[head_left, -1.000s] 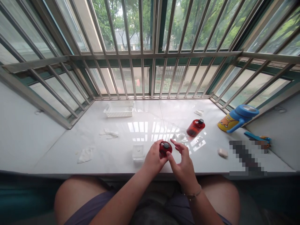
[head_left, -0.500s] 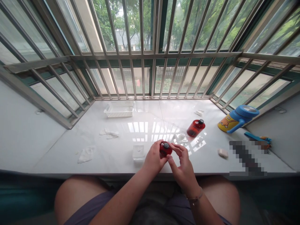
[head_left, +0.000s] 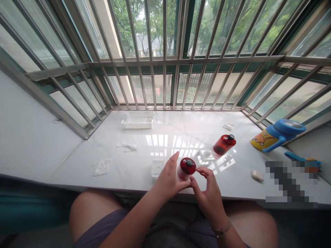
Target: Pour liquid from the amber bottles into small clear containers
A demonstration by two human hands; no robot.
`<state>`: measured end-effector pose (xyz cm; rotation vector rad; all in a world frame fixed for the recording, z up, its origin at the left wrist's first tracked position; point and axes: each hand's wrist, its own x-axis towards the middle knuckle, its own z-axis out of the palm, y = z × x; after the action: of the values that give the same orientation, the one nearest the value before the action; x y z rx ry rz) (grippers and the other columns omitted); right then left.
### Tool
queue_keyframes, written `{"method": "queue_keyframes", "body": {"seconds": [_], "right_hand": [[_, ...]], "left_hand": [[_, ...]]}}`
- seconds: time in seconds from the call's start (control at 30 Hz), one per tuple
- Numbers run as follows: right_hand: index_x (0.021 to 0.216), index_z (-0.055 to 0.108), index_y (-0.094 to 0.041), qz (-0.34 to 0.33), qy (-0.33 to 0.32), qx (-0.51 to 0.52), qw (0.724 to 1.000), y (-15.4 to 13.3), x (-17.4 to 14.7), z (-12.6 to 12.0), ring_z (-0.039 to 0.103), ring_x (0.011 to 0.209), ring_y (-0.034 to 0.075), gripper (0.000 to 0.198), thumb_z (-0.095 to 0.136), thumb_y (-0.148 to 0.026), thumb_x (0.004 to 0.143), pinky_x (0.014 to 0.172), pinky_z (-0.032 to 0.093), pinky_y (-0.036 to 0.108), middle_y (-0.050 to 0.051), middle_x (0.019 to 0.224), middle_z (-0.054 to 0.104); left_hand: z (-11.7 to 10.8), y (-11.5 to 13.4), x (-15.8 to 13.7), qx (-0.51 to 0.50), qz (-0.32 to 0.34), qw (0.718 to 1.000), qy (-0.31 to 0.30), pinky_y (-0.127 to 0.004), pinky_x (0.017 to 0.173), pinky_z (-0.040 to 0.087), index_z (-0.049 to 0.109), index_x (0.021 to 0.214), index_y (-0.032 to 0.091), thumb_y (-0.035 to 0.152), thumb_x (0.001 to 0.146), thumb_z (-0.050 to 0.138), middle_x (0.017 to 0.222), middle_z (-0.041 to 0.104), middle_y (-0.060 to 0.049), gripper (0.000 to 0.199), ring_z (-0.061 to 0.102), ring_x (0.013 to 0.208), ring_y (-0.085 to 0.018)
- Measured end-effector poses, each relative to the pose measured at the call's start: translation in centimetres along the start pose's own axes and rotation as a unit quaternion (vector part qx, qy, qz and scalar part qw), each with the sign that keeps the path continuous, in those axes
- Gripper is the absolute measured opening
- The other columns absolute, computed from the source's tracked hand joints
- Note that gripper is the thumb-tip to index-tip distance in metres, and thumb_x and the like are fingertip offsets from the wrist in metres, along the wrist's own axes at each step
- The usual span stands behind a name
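Note:
A red translucent bottle with a black cap stands upright on the white counter, between my two hands. My left hand is open at its left side, fingers stretched out and thumb spread below it. My right hand is open too, its fingertips at the bottle's right side; whether they touch it I cannot tell. Just left of my left hand sits a small clear box, partly covered by the hand. A second red bottle with a black cap lies tilted farther back on the right, beside a clear dish.
A white perforated basket stands near the window bars. Crumpled tissues lie to the left. At the right are a blue and yellow cup, a pale soap-like lump, a blue strap-like item and a blurred-out patch.
My left hand has loosened from around the bottle, its fingers now apart. More of the bottle shows. The camera view has shifted slightly, moving everything rightward.

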<state>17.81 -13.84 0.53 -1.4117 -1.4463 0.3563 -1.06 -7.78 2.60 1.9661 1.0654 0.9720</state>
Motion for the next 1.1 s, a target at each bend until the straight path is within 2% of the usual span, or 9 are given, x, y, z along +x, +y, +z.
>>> {"method": "queue_keyframes", "body": {"seconds": [0.1,0.2,0.23,0.3,0.43,0.57,0.77,0.93,1.1], "right_hand": [[0.133,0.058,-0.026,-0.018,0.005,-0.005,1.000,0.3,-0.2,-0.2,0.063,0.123,0.032,0.034,0.067,-0.042,0.103,0.105,0.055,0.059,0.012,0.129,0.064],[0.132,0.058,-0.026,-0.032,0.011,-0.009,0.999,0.2,-0.4,-0.3,0.063,0.122,0.032,0.033,0.067,-0.040,0.104,0.104,0.056,0.058,0.012,0.128,0.064],[0.131,0.058,-0.026,-0.037,0.013,-0.011,0.999,0.1,-0.4,-0.2,0.064,0.122,0.032,0.031,0.066,-0.039,0.104,0.103,0.056,0.057,0.012,0.128,0.064],[0.129,0.059,-0.026,-0.047,0.017,-0.016,0.999,-0.1,-0.5,-0.1,0.065,0.120,0.031,0.028,0.066,-0.038,0.104,0.102,0.056,0.056,0.012,0.126,0.065],[0.127,0.060,-0.027,-0.064,0.018,-0.030,0.997,-0.5,-0.6,0.0,0.067,0.116,0.031,0.025,0.065,-0.036,0.105,0.099,0.057,0.053,0.010,0.122,0.067],[0.127,0.060,-0.027,-0.086,0.024,-0.043,0.995,-0.6,-0.6,0.2,0.066,0.116,0.032,0.024,0.065,-0.033,0.104,0.099,0.057,0.054,0.011,0.122,0.068],[0.126,0.060,-0.027,-0.087,0.012,-0.052,0.995,-0.2,-0.6,0.3,0.066,0.114,0.032,0.023,0.064,-0.034,0.105,0.099,0.057,0.055,0.011,0.120,0.068],[0.127,0.059,-0.027,-0.086,0.016,-0.055,0.995,0.0,-0.7,0.2,0.066,0.115,0.033,0.024,0.064,-0.034,0.105,0.099,0.057,0.057,0.011,0.121,0.067],[0.133,0.056,-0.026,-0.081,0.033,-0.049,0.995,0.2,-0.7,0.5,0.064,0.122,0.034,0.034,0.068,-0.035,0.103,0.102,0.057,0.060,0.013,0.128,0.064]], "left_hand": [[-4.3,-0.4,-0.5,0.008,0.024,0.997,0.068,-0.049,0.107,0.064,0.047,0.157,0.030,0.038,0.100,0.072,0.156,0.057,-0.014,0.063,0.064,0.138,-0.031],[-9.3,-3.1,0.0,0.102,-0.016,0.981,0.162,-0.046,0.098,0.065,0.064,0.135,0.024,0.030,0.106,0.055,0.134,0.069,-0.012,0.031,0.071,0.116,-0.028],[-10.9,-4.5,0.3,0.130,-0.034,0.976,0.171,-0.050,0.104,0.061,0.068,0.128,0.022,0.025,0.106,0.052,0.130,0.071,-0.013,0.028,0.070,0.116,-0.030],[-13.9,-7.7,0.9,0.283,-0.103,0.942,0.144,-0.049,0.117,0.052,0.071,0.121,0.021,0.011,0.100,0.044,0.127,0.072,-0.011,0.036,0.065,0.126,-0.030],[-17.9,-13.2,1.9,0.341,-0.177,0.911,0.147,-0.056,0.113,0.049,0.073,0.120,0.012,0.001,0.088,0.043,0.126,0.069,-0.020,0.046,0.061,0.123,-0.038],[-19.1,-15.5,2.4,0.365,-0.185,0.905,0.114,-0.050,0.111,0.049,0.075,0.118,0.018,0.005,0.088,0.052,0.127,0.066,-0.016,0.039,0.057,0.123,-0.036],[-19.1,-15.9,3.0,0.367,-0.159,0.911,0.105,-0.048,0.108,0.049,0.072,0.110,0.020,0.013,0.095,0.065,0.122,0.065,-0.011,0.018,0.055,0.123,-0.034],[-20.3,-15.3,3.6,0.332,-0.144,0.923,0.131,-0.051,0.110,0.048,0.072,0.100,0.022,0.017,0.092,0.072,0.118,0.070,-0.012,0.009,0.058,0.122,-0.035],[-19.4,-12.7,2.8,0.249,-0.138,0.939,0.192,-0.042,0.097,0.057,0.070,0.117,0.022,0.042,0.102,0.062,0.127,0.071,-0.012,0.026,0.066,0.116,-0.030]]}}
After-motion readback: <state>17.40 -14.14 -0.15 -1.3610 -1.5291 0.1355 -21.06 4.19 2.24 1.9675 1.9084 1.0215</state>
